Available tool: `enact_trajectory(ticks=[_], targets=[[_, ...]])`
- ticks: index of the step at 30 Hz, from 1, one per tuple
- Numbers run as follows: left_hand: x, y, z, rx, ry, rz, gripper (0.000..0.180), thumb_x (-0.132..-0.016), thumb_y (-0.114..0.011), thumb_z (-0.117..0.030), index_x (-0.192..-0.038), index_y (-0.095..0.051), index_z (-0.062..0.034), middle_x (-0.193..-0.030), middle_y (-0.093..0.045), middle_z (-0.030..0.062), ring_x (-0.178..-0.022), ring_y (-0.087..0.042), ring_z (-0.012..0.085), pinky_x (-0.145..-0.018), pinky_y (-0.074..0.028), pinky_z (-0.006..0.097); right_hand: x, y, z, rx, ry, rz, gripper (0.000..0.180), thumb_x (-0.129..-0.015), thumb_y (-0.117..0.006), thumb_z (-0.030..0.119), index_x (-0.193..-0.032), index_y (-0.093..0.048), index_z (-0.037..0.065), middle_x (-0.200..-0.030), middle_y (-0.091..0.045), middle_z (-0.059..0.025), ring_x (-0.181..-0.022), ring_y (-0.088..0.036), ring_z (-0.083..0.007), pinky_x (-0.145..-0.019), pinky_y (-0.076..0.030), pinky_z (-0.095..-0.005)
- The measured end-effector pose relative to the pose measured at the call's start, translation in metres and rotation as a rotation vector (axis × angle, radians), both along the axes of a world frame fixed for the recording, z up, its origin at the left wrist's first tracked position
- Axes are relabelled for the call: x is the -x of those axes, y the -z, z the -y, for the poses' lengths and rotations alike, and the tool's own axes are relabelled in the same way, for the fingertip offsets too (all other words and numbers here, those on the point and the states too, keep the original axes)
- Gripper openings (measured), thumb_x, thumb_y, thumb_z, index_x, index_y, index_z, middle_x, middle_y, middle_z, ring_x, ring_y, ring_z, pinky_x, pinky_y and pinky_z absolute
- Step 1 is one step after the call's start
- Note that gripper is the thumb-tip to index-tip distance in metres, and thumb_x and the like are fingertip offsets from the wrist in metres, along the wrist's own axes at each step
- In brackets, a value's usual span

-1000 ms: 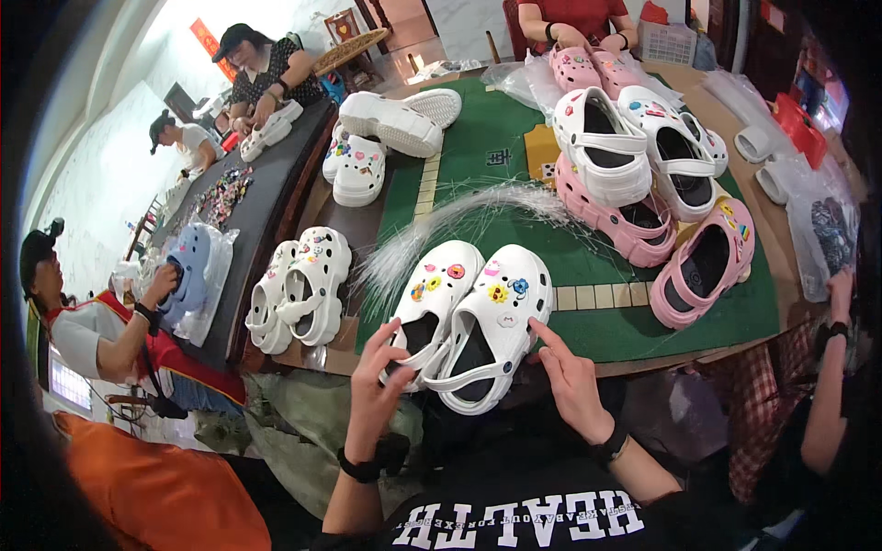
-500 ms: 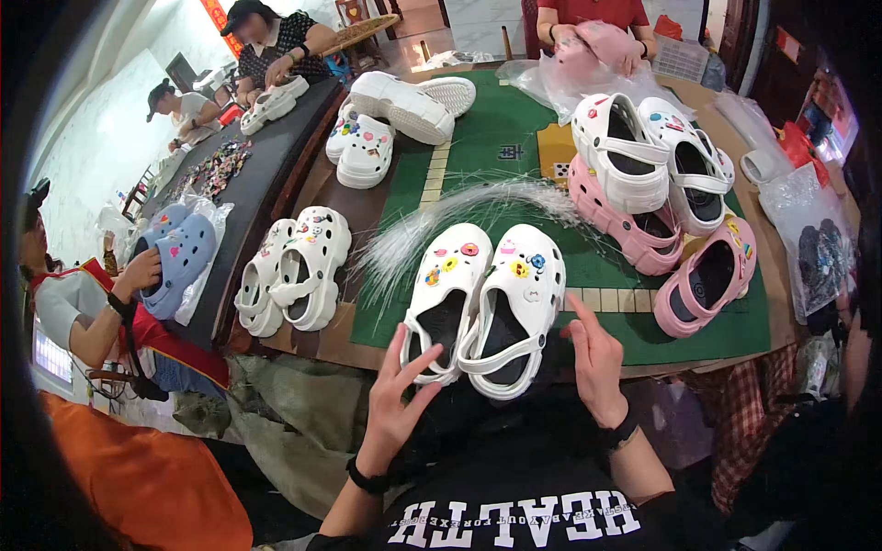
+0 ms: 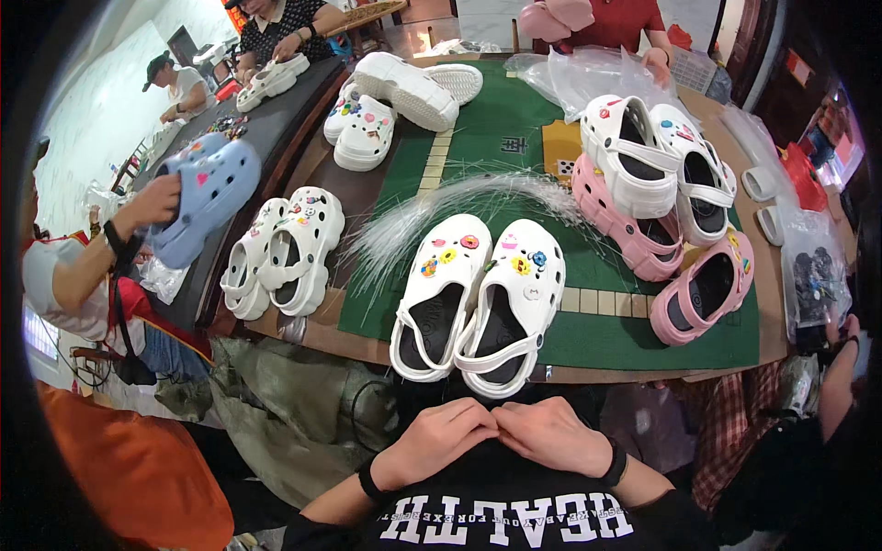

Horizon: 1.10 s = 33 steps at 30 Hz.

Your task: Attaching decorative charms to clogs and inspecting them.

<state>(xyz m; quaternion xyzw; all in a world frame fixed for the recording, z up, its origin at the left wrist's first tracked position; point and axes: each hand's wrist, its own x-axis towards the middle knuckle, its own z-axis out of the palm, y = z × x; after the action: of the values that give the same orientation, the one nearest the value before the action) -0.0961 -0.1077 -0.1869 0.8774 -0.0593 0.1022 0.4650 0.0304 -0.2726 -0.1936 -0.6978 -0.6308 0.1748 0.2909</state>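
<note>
At the near edge of the green-topped table (image 3: 496,110) sits a pair of white clogs (image 3: 448,266), just beyond the left hand (image 3: 446,436) and right hand (image 3: 556,436), fingers curled, tips meeting, any pinched item indiscernible, with flower charms (image 3: 521,265) dotting the toes.

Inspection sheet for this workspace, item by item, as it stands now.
Surface: green mat over a brown tabletop.
Job's things: charm-decorated white clogs, side by side at the near edge, toes pointing away.
Clutter: clear strand bundle behind them; another white pair at left; pile of white and pink clogs at right.
Grip: left hand and right hand meet at the fingertips, near the heels; anything tiny between them is hidden.
Cables: none clearly made out.
Surroundings: co-worker's hand holds a blue clog; person in red across.
</note>
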Motion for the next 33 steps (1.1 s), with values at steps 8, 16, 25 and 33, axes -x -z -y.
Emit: enact_trajectory(ticks=[8,16,25,33], targets=[[0.013,-0.003,-0.009,0.104,-0.344,0.000,0.011,-0.080,-0.070,0.002,-0.089,-0.065,-0.0009,-0.084,-0.065,0.0090,-0.072,-0.064,0.0195,-0.064,-0.050,0.028,-0.019,-0.019,0.000,-0.214,0.113,-0.198,0.013,-0.086,-0.068,0.015,-0.094,-0.067,0.005,-0.078,-0.065,-0.0111,-0.068,-0.066,-0.0269,-0.057,-0.050,-0.0333],[0.019,0.011,-0.020,0.467,-0.449,-0.252,0.019,-0.092,-0.059,-0.003,-0.107,-0.069,-0.0020,-0.076,-0.066,0.0046,-0.056,-0.056,0.0076,-0.051,-0.045,0.022,-0.076,-0.061,-0.008,-0.203,0.435,0.030,0.016,-0.083,-0.067,0.008,-0.098,-0.071,0.009,-0.071,-0.059,-0.0105,-0.062,-0.059,-0.0249,-0.054,-0.043,-0.0332],[0.008,0.018,-0.008,0.539,-0.356,-0.314,0.045,-0.094,-0.053,-0.003,-0.138,-0.047,-0.0040,-0.075,-0.069,0.0086,-0.048,-0.050,0.0064,-0.046,-0.042,0.021,-0.111,-0.065,-0.061,0.113,-0.208,0.188,0.010,-0.082,-0.067,0.022,-0.088,-0.072,0.016,-0.075,-0.057,-0.0062,-0.075,-0.060,-0.0256,-0.066,-0.047,-0.0371],[0.000,0.024,-0.004,0.772,-0.360,-0.319,0.022,-0.096,-0.056,-0.009,-0.115,-0.062,-0.0020,-0.070,-0.067,0.0069,-0.046,-0.055,0.0069,-0.043,-0.041,0.021,-0.100,-0.065,-0.094,0.240,-0.432,-0.012,0.015,-0.082,-0.065,0.016,-0.094,-0.071,0.009,-0.081,-0.067,-0.0086,-0.078,-0.065,-0.0273,-0.070,-0.049,-0.0349]])
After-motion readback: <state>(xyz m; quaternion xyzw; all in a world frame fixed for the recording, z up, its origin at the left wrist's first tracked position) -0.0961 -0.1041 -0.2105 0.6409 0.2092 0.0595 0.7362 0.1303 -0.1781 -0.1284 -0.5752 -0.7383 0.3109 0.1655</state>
